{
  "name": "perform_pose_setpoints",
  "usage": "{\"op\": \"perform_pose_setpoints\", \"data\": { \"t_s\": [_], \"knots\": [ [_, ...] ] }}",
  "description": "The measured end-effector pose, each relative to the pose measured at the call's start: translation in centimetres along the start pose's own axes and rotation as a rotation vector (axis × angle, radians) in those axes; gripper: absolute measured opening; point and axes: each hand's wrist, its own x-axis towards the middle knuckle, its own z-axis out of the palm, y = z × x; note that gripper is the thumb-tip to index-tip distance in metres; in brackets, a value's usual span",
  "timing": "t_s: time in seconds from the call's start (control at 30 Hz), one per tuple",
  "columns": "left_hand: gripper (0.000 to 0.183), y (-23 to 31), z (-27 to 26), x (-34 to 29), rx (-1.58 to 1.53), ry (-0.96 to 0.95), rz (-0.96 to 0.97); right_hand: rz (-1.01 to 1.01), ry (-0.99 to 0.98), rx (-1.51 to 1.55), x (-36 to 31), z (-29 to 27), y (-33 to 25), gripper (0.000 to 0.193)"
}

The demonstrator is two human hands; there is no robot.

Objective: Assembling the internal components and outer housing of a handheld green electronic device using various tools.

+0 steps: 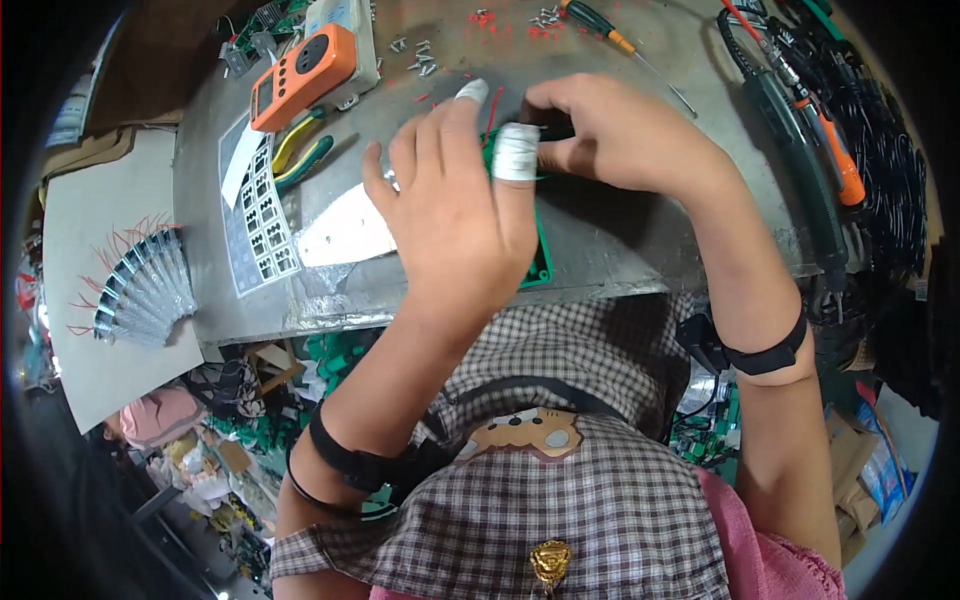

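My left hand (455,195) reaches over a green plastic case (543,262), covering most of it. Its fingers are stretched and apart, and white tape wraps the thumb and one fingertip. A thin red wire (495,108) rises between that thumb and finger. To the right of it, my right hand (630,135) is closed, with thumb and fingers bent toward the case. A dark piece shows in its pinch, but I cannot make out what it is. Beside my left hand lies a white sheet (345,230), partly hidden under the fingers.
An orange multimeter (305,75), pliers (300,150) and a printed sheet (262,235) lie left. Screws (425,60) and a screwdriver (625,45) lie at the back. A dark electric screwdriver (795,150) and soldering iron (835,150) are right. Wired cylinders (150,290) fan out on a board.
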Motion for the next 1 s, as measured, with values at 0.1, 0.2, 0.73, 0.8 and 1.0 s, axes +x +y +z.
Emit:
{"op": "perform_pose_setpoints", "data": {
  "t_s": [0.1, 0.2, 0.73, 0.8, 1.0],
  "knots": [
    [0.026, -1.0, 0.9, 0.7, -0.158, -0.197, -0.062, -0.009, 0.053, -0.072, 0.2, 0.4, 0.0, 0.045],
    [0.027, -0.6, 1.0, 1.0, -0.131, -0.214, -0.09, -0.02, 0.06, -0.08, 0.1, 0.4, 0.3, 0.046],
    [0.053, -9.5, -0.8, 2.9, -0.634, -0.469, 0.503, 0.529, 0.855, 0.292, -14.3, -8.1, 0.4, 0.069],
    [0.053, -9.5, -0.2, 2.8, -0.656, -0.452, 0.478, 0.46, 0.653, 0.501, -11.2, -9.5, -2.7, 0.059],
    [0.055, -8.7, -0.4, 3.5, -0.658, -0.497, 0.435, 0.121, 0.586, 1.67, -1.1, -10.3, -3.2, 0.048]
  ]
}}
